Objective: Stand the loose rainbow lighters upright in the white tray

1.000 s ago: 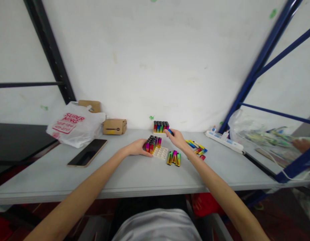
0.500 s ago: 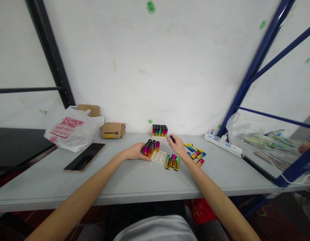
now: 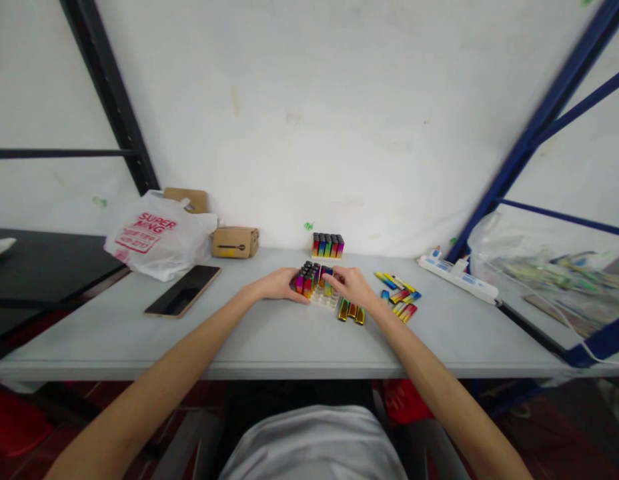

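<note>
A white tray (image 3: pixel 323 299) partly filled with upright rainbow-coloured lighters (image 3: pixel 307 277) sits mid-table. My left hand (image 3: pixel 277 285) rests curled against the tray's left side, fingers touching the lighters there. My right hand (image 3: pixel 350 285) is over the tray's right part, fingers pinched on one lighter (image 3: pixel 328 275) that stands at the tray. Three loose lighters (image 3: pixel 352 311) lie just in front of my right wrist. A scattered pile of lighters (image 3: pixel 399 295) lies further right. A full small tray of lighters (image 3: pixel 327 245) stands by the wall.
A dark phone (image 3: pixel 183 299) lies at the left. Behind it are a white plastic bag (image 3: pixel 157 234) with red print and cardboard boxes (image 3: pixel 235 242). A white power strip (image 3: pixel 458 279) lies at the right beside blue shelf posts (image 3: pixel 527 143). A black frame post (image 3: pixel 112 100) stands at the left.
My right hand carried a lighter from near the back tray down and left to the middle tray. My left hand stayed on the tray. The view shifted slightly.
</note>
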The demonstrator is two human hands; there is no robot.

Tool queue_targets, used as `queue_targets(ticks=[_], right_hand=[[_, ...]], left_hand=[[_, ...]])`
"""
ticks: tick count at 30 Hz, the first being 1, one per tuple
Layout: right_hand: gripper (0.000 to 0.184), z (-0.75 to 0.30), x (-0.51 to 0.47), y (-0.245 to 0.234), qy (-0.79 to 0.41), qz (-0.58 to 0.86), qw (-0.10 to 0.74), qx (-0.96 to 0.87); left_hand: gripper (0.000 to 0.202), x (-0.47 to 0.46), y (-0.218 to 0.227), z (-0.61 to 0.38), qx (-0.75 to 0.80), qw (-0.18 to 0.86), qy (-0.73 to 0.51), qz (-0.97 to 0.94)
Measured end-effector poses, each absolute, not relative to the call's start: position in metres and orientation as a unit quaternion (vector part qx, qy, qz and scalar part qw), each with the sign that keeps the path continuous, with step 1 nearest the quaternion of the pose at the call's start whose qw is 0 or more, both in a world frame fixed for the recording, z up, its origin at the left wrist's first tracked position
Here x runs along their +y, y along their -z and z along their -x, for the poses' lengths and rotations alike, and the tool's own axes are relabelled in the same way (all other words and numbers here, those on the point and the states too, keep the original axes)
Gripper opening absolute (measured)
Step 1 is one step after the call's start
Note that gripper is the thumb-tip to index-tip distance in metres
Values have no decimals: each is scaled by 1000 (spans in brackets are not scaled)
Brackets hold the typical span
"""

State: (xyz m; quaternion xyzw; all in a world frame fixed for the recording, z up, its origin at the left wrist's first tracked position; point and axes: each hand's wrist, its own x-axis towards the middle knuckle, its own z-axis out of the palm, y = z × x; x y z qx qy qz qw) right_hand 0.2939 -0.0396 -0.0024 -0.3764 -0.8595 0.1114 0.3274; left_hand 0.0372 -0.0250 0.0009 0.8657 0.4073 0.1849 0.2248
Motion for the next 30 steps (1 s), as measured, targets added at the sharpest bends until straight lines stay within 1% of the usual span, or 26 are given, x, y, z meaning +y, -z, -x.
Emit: queue_targets(ticks=[2, 4, 9, 14, 17, 21, 23, 25, 28, 30], right_hand=[[45, -293, -40, 2, -127, 386, 365, -838], [45, -292, -40, 2, -149, 394, 381, -823], [44, -291, -38, 8, -187, 391, 353, -829], [43, -288, -35, 10, -130, 383, 334, -851], [38, -285, -35, 8, -82, 389, 309, -864], [30, -281, -38, 5, -16, 431, 270, -861], [33, -281, -39, 4, -9, 440, 245, -864], [40, -286, -38, 3, -14, 440, 232, -867], [50, -308, -29, 1, 6, 476, 252, -843], [50, -330, -20, -1, 44, 537, 265, -799]], left_hand=[[71, -25, -1, -37, 404, 230, -183, -866], [71, -25, -1, -37, 410, 232, -177, -864], [72, -23, 0, -38, 408, 234, -188, -862], [70, -23, 1, -38, 409, 225, -184, -865], [69, -23, 0, -39, 414, 218, -181, -865], [67, -25, -2, -39, 434, 207, -174, -859], [68, -26, -2, -39, 438, 204, -171, -858], [71, -26, -3, -39, 438, 209, -169, -858], [73, -26, -3, -39, 436, 218, -170, -856], [73, -25, -2, -39, 439, 218, -167, -856]])
